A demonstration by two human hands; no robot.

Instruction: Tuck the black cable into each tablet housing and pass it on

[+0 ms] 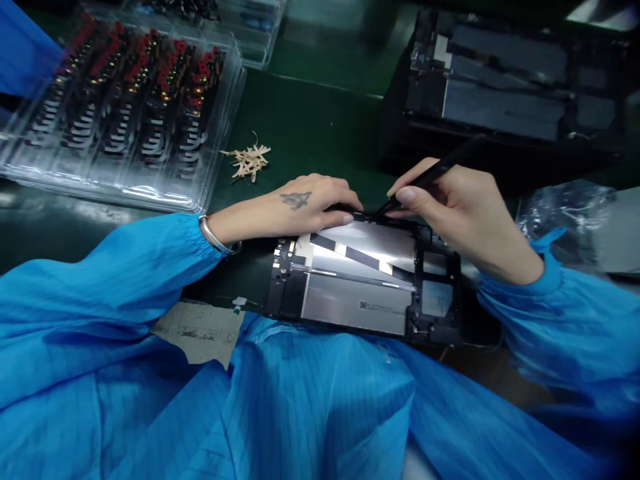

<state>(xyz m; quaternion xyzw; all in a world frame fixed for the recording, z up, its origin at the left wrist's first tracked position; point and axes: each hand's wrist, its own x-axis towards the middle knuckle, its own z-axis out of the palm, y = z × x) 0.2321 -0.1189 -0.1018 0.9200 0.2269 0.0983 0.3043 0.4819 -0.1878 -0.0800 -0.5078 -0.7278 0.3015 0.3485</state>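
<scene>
An opened tablet (355, 310) lies in front of me, its silver inner panel, dark ribbon cable and black frame exposed. My left hand (315, 203) rests at its far edge, the thumb on the frame and the fingers curled over the rim. In my right hand (450, 200) is a pair of black tweezers (440, 170), pinched between thumb and fingers. Their tip points down at the tablet's far edge, just right of my left fingertips. What the tip touches is too small to tell.
Clear plastic trays (220, 140) with several dark circuit strips stand at the left. A little heap of pale strips (250, 160) lies on the green table (310, 120). Back right rises a stack of similar tablets (505, 80), with a clear plastic bag (565, 213) nearer me.
</scene>
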